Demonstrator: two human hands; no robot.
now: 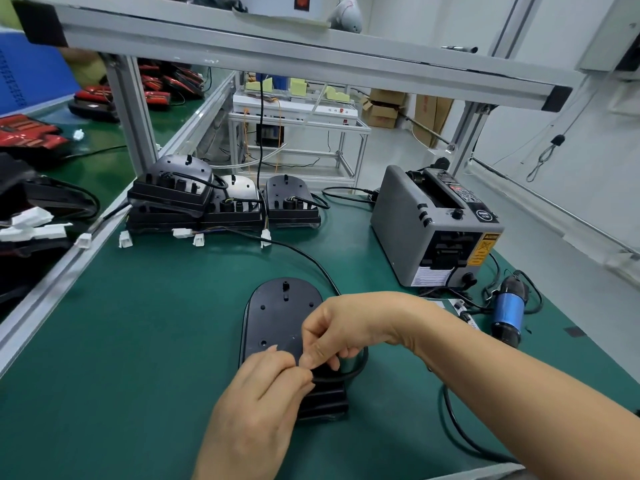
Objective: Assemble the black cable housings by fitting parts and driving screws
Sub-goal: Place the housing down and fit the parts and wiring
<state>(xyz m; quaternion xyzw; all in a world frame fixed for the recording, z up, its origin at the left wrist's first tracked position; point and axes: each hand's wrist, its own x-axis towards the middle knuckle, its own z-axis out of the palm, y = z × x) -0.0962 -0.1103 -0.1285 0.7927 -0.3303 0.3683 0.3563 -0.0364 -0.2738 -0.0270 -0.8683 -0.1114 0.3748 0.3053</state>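
Housing [277, 320] lies flat, left of the tape dispenser [415, 230]. Left hand [263, 393] and right hand [346, 327] both pinch its cable [357, 370] at the end farthest from that dispenser; best seat it fully, unkinked, before screwing.

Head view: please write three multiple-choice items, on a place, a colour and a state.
1. Where is the grey tape dispenser from the black housing? A) right B) left C) on it
2. The table mat's colour? A) red B) green C) white
3. The left hand and right hand: A) pinch the black cable B) lie flat C) hold a screwdriver
Key: 1 A, it stands far right; 2 B, plainly green; 3 A, both grip it at the housing's near end.
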